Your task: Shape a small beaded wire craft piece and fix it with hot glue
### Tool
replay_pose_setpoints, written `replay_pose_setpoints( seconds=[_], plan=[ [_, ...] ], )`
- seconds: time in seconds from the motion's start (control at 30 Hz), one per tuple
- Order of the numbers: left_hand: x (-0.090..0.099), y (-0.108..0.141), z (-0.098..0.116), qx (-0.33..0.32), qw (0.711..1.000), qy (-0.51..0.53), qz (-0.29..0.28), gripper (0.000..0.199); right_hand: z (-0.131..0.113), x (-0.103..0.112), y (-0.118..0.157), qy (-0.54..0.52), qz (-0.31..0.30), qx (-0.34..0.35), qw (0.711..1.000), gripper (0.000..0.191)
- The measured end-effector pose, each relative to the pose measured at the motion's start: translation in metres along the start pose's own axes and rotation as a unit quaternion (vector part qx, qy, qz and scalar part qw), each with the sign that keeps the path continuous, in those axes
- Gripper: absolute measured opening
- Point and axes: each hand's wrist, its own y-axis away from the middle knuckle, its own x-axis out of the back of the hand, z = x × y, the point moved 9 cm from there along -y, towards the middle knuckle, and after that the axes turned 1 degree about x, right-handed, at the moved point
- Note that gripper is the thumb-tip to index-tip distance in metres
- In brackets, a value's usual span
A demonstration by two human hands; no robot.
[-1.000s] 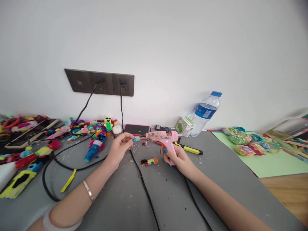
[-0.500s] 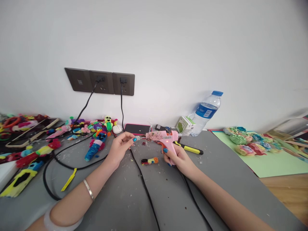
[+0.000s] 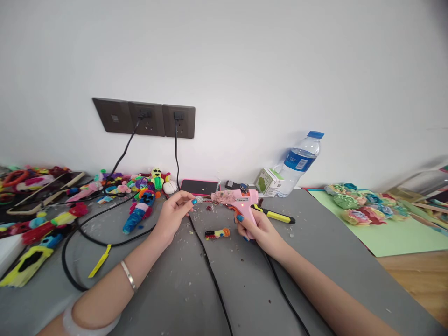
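My right hand is wrapped round the handle of a pink glue gun, whose nozzle points left and whose small light glows orange. Just left of the nozzle, my left hand is closed in a pinch; something small and clear shows at its fingertips, too small to name. Below the gun, a small fuzzy piece in black, yellow and orange lies on the grey table. A yellow and black cutter rests to the right of the gun.
Black cables cross the table. Fuzzy figures crowd the left side. A phone, a small box and a water bottle are near the wall. Fabric flowers lie on green paper at right.
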Motion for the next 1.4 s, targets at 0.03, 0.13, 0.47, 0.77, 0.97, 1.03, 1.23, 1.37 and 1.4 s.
replay_pose_setpoints(
  seconds=[0.03,0.13,0.47,0.77,0.97,1.03,1.23,1.37,1.4],
  plan=[
    [0.000,0.000,0.000,0.001,1.000,0.001,0.000,0.024,0.000,0.000,0.000,0.002,0.000,-0.001,1.000,0.040],
    [0.000,0.000,-0.001,0.003,1.000,0.003,0.000,0.025,0.001,0.000,0.001,0.005,-0.001,-0.003,1.000,0.040],
    [0.002,0.001,0.000,0.012,1.000,0.021,0.016,0.029,0.000,0.001,0.000,0.018,-0.001,0.000,1.000,0.043],
    [0.002,0.001,0.000,0.009,1.000,0.017,0.013,0.029,-0.002,-0.001,0.001,0.028,-0.006,0.000,1.000,0.045],
    [0.003,0.001,0.000,0.013,1.000,0.014,0.021,0.033,0.000,-0.001,0.001,-0.004,-0.012,-0.015,1.000,0.034],
    [0.003,0.001,0.000,0.014,0.999,0.018,0.023,0.034,-0.001,0.003,0.001,-0.025,-0.009,-0.015,1.000,0.035],
    [0.003,0.001,0.000,0.025,0.999,0.017,0.027,0.037,-0.014,0.042,0.002,-0.079,0.056,-0.015,0.995,0.040],
    [0.003,0.000,-0.003,0.025,0.999,0.022,0.026,0.035,-0.016,0.080,0.009,-0.031,0.041,-0.061,0.997,0.049],
    [0.003,-0.001,-0.004,0.025,0.999,0.024,0.025,0.035,-0.015,0.090,0.012,-0.018,0.036,-0.073,0.997,0.052]
  ],
)
